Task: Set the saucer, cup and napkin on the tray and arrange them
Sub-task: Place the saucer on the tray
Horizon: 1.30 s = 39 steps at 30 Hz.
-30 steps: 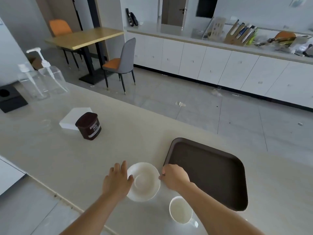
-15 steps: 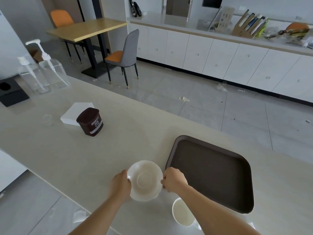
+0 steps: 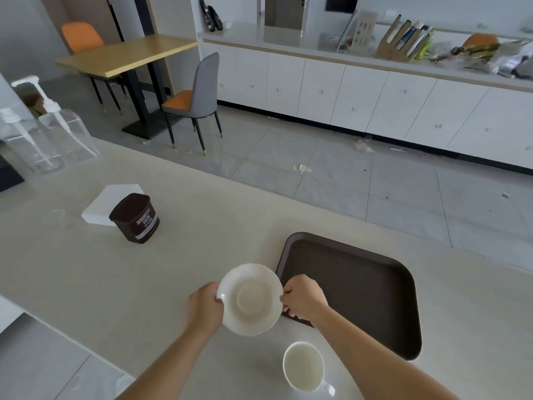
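Observation:
Both my hands hold a white saucer by its rim, lifted a little off the counter, just left of the dark brown tray. My left hand grips its left edge, my right hand pinches its right edge over the tray's near-left corner. A white cup stands upright on the counter below the saucer, under my right forearm. A white stack of napkins lies far left, behind a brown cocoa tub. The tray is empty.
Two clear pump bottles and a black box stand at the counter's far left. A small clear lid lies left of the napkins. The counter edge runs close on my near left. Beyond the counter are floor, a chair and cabinets.
My hands closed on the saucer's rim and raised it off the counter, shifting it slightly toward the tray. The cup has stayed in place.

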Tool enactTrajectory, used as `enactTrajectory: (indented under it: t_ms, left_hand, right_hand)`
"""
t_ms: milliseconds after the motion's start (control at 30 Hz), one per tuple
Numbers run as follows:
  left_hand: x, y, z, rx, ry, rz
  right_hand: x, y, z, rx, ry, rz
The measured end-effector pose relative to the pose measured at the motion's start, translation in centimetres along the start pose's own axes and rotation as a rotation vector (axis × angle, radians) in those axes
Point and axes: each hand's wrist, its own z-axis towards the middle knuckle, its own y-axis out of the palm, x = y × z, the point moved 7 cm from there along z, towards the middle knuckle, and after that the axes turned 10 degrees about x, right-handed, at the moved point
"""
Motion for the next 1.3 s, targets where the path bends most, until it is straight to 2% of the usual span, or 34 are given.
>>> enactTrajectory:
  t_ms: [167, 633, 867, 1067, 1233, 1300]
  left_hand:
    - [3.7, 2.5, 0.4, -0.062, 0.065, 0.021]
    - [10.8, 10.9, 1.2, -0.268, 0.063, 0.046]
    - [10.8, 12.3, 1.0, -0.246, 0.03, 0.118]
    - [10.8, 11.9, 1.2, -0.231, 0.123, 0.181]
    - [9.7, 10.5, 1.0, -0.209, 0.15, 0.11]
    - [8.3, 10.3, 1.0, -0.199, 0.159, 0.154]
  right_hand:
    - [2.6, -2.8, 1.1, 0.058, 0.063, 0.045]
    - [9.6, -7.8, 5.7, 0.207, 0.222, 0.09]
    - [10.9, -7.3, 6.1, 0.218, 0.243, 0.109]
    - [11.3, -6.9, 5.8, 0.24, 0.223, 0.16]
    - [11.8, -7.6, 4.4, 0.332, 0.196, 0.142]
    - [11.9, -7.8, 3.6, 0.363, 0.181, 0.141]
